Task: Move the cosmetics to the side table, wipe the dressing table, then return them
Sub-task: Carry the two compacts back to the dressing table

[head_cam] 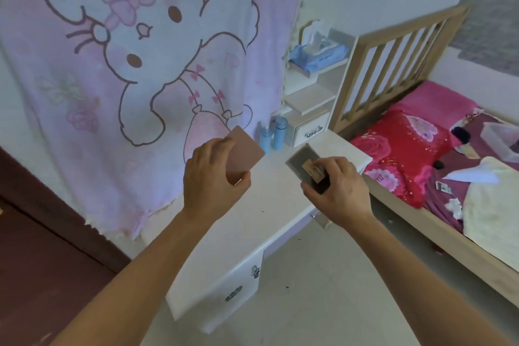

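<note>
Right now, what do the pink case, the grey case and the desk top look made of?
Pink case, in the left hand: smooth matte rose surface, likely plastic or coated card; flat, no glare.
Grey case, in the right hand: clear-edged rim and dark panel with a tan label, probably hard plastic.
Desk top: white, even, faintly glossy; looks like painted or laminated board.

I am standing in a home bedroom: a white dressing table [269, 205] is sitting under my hands, a bed [407, 160] with floral red bedding is lying to their right, a cartoon-rabbit blanket [118, 64] is hanging beyond them.
</note>
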Available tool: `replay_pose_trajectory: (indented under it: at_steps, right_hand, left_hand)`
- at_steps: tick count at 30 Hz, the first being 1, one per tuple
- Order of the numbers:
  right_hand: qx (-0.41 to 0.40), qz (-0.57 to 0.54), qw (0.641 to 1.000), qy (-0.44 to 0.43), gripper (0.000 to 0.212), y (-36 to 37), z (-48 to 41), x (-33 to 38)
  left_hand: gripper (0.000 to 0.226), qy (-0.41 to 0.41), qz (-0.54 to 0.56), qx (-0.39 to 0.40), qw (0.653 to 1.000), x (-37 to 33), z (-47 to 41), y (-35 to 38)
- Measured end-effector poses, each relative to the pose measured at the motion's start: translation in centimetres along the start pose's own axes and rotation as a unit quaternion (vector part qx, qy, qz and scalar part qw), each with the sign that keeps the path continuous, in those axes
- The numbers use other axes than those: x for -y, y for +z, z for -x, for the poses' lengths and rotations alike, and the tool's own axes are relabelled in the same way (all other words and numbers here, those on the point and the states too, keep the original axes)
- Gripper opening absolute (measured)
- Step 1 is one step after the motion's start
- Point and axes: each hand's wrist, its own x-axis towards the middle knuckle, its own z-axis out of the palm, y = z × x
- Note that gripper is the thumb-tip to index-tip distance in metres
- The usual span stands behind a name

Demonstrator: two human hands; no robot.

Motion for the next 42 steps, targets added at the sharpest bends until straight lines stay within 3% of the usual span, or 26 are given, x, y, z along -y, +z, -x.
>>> replay_pose_trajectory:
  at_steps: [6,10,15,20,30,37,42]
  right_hand:
    - [0.048,-0.016,0.998,0.039,0.044,5.7,-6.8,-6.7]
    - [0.144,-0.040,0.988,0.044,0.046,11.4,-10.9,-11.4]
    - [0.318,-0.056,0.945,0.048,0.055,17.7,-15.3,-17.2]
    - [0.407,-0.032,0.913,0.010,0.058,22.3,-20.1,-21.6]
    - [0.441,-0.033,0.893,0.083,0.056,29.3,-23.4,-24.6]
    - [0.393,-0.037,0.913,0.106,0.053,32.0,-24.5,-23.9]
    - [0.396,-0.077,0.908,0.110,0.052,33.6,-25.0,-22.6]
  left_hand:
    - [0.070,-0.048,0.005,0.072,0.996,1.1,-4.7,10.4]
    - [0.070,-0.132,0.001,0.127,0.983,1.4,-5.4,17.7]
    - [0.074,-0.362,0.042,0.197,0.910,-0.5,-5.0,25.6]
    - [0.074,-0.465,0.032,0.232,0.854,-1.8,-6.8,32.6]
    - [0.062,-0.521,-0.019,0.328,0.787,-0.9,-9.8,41.2]
    - [0.063,-0.525,-0.033,0.324,0.786,0.7,-12.0,44.1]
    - [0.050,-0.514,0.081,0.332,0.787,1.1,-12.5,45.0]
